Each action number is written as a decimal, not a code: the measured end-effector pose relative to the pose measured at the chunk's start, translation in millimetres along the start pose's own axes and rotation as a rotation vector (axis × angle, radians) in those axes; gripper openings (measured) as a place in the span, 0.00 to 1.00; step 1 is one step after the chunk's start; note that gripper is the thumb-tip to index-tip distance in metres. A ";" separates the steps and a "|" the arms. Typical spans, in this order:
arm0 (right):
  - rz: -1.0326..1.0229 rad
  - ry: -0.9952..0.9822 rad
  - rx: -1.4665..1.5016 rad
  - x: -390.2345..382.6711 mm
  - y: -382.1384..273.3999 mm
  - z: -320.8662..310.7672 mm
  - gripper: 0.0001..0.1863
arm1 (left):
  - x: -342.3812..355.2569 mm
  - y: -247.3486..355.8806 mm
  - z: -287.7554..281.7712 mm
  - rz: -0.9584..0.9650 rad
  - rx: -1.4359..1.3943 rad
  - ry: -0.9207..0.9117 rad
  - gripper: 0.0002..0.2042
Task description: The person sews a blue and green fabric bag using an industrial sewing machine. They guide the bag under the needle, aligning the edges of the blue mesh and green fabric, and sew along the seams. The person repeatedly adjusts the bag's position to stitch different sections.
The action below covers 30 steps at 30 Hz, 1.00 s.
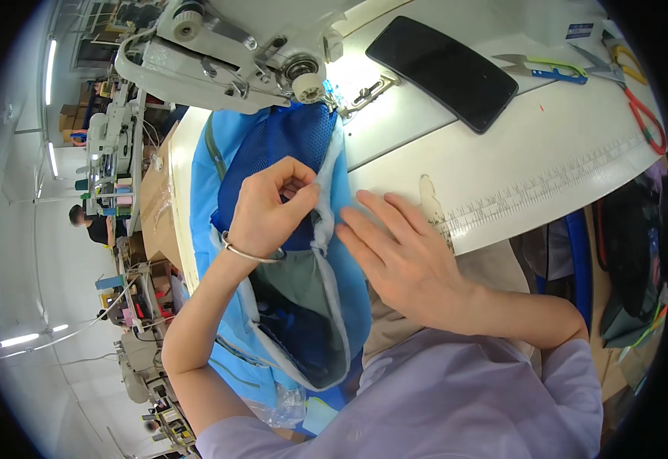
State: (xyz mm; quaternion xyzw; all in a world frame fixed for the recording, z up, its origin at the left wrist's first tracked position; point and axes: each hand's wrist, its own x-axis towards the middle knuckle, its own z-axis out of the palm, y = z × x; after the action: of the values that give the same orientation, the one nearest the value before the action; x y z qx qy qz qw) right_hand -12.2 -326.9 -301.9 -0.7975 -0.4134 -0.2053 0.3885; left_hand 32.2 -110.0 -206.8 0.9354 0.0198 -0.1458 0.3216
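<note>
A light blue bag (pixel 353 306) with dark blue mesh (pixel 254 153), a pale padded edge and a grey-green lining lies beneath the sewing machine's presser foot (pixel 330 103). My left hand (pixel 276 206), a bangle at its wrist, pinches that pale edge (pixel 320 229) beside the mesh, thumb and forefinger together. My right hand (pixel 399 256) rests palm down with fingers apart on the bag's light blue side and near the table's edge, right of the pinched strip. The machine head (pixel 219 53) overhangs the far end of the bag.
On the white table (pixel 395 164) lie a black phone (pixel 441 73), thread snips (pixel 540 69) and red-handled scissors (pixel 638 115), above a printed ruler. Dark material (pixel 628 260) hangs at the right. More sewing machines (pixel 104 153) line the left, where a person (pixel 97 226) is at work.
</note>
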 end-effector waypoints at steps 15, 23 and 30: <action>-0.180 -0.196 -0.207 -8.1 -0.5 -9.8 0.18 | -18.6 -9.7 39.5 0.596 0.445 0.229 0.18; -0.173 -0.185 -0.161 -8.8 1.4 -7.5 0.16 | -2.5 -16.0 33.9 0.659 0.544 0.243 0.23; -0.183 -0.194 -0.138 -9.0 3.8 -7.8 0.16 | 37.1 -2.7 35.9 0.755 0.670 0.212 0.12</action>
State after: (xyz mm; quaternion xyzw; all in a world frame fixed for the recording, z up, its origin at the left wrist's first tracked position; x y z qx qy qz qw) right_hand -14.4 -338.9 -304.7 -0.7975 -0.5047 -0.1897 0.2708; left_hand 58.0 -131.7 -245.9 0.9387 -0.3344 0.0776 0.0307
